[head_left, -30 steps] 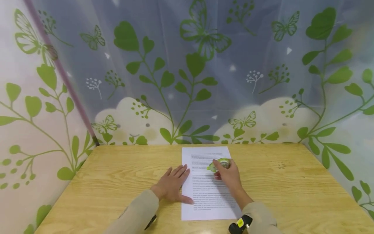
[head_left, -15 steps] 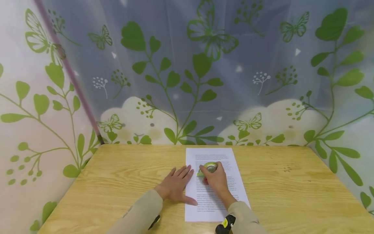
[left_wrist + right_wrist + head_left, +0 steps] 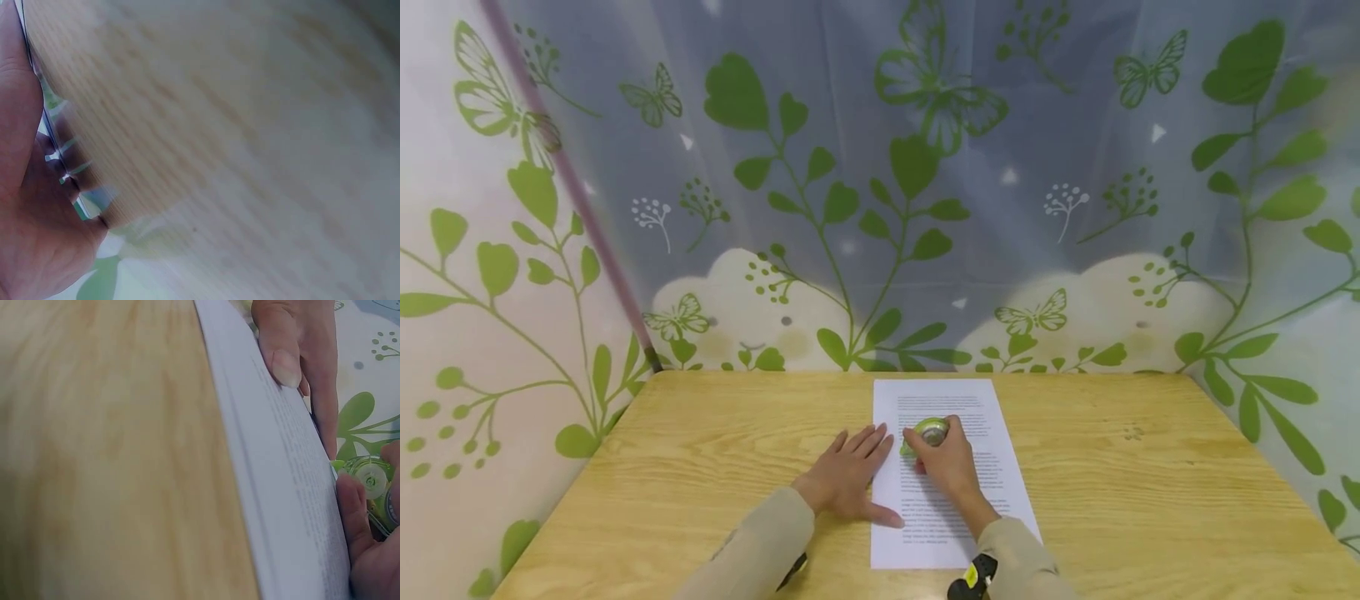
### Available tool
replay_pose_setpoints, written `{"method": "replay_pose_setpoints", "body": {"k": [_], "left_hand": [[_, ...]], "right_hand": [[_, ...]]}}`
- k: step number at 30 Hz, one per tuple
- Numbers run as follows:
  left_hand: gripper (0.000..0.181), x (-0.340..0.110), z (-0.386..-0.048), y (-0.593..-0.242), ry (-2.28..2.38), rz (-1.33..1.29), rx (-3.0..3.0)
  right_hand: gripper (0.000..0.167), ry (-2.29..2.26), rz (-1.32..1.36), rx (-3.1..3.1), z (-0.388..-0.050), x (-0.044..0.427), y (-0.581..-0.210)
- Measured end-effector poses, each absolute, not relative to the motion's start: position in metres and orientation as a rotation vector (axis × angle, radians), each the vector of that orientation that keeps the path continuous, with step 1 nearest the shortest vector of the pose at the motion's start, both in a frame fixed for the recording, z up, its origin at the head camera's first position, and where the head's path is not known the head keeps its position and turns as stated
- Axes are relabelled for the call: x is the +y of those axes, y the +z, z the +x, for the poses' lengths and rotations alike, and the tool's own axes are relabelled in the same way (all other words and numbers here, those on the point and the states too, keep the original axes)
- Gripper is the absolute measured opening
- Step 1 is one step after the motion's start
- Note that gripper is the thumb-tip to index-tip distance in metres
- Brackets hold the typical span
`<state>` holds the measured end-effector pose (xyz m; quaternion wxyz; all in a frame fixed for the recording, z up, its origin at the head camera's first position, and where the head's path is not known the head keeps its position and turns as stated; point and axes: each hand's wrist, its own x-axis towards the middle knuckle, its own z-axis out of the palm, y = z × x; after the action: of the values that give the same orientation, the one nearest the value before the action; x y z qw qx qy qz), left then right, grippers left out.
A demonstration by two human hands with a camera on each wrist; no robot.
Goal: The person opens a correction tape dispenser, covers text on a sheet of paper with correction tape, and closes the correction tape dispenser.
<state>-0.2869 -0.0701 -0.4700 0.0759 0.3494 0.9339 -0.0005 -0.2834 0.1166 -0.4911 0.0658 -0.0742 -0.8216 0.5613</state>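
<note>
Print [image 3: 928,504] fills the white sheet [image 3: 1007,496] in dark blocks of lines, but it is too small for us to read a word. We see part of a label [image 3: 392,507] on the green tape dispenser [image 3: 932,432] at the right wrist view's edge, partly cut off, and its marks we cannot make out either. On the black device [image 3: 977,577] at the right cuff we find a yellow patch, again with nothing legible to us.

The dispenser sits between the thumb and fingers of the right hand [image 3: 952,467], pinched there above the sheet's upper half. Its long axis slants: the narrow nose points down and leftward, toward the left hand's fingers, and the rounded end lies up by the right forefinger. The nose is near the left margin of the print; whether it touches the sheet we cannot tell. Through the clear body we spot a white reel [image 3: 373,480] just beyond the right thumb.

The left hand [image 3: 847,479] lies flat with its thumb spread wide from the fingers, holding nothing. Its fingertips reach the sheet's left edge, and its thumb rests on the lower margin. Beneath both hands we see the wood-grained table [image 3: 1112,483].
</note>
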Motion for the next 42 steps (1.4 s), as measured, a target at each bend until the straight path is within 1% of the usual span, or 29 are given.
{"method": "replay_pose_setpoints", "body": {"k": [5, 12, 16, 23, 32, 42], "left_hand": [[0.117, -0.072, -0.290, -0.475, -0.015, 1.048, 2.799], [0.118, -0.074, -0.293, -0.480, 0.002, 1.066, 2.816], [0.117, -0.073, -0.291, -0.477, 0.009, 1.070, 2.809], [0.116, -0.071, -0.289, -0.473, 0.022, 1.067, 2.797], [0.115, -0.072, -0.289, -0.473, 0.015, 1.066, 2.800], [0.114, -0.071, -0.287, -0.469, 0.005, 1.059, 2.811]], "right_hand": [[0.060, 1.666, -0.194, -2.486, -0.282, 0.114, -0.490], [0.051, 1.620, -0.141, -2.486, -0.282, 0.112, -0.487], [0.053, 1.608, -0.137, -2.495, -0.281, 0.112, -0.486], [0.050, 1.583, -0.142, -2.503, -0.280, 0.116, -0.486], [0.052, 1.600, -0.138, -2.502, -0.281, 0.120, -0.487], [0.050, 1.555, -0.144, -2.522, -0.279, 0.124, -0.485]]}}
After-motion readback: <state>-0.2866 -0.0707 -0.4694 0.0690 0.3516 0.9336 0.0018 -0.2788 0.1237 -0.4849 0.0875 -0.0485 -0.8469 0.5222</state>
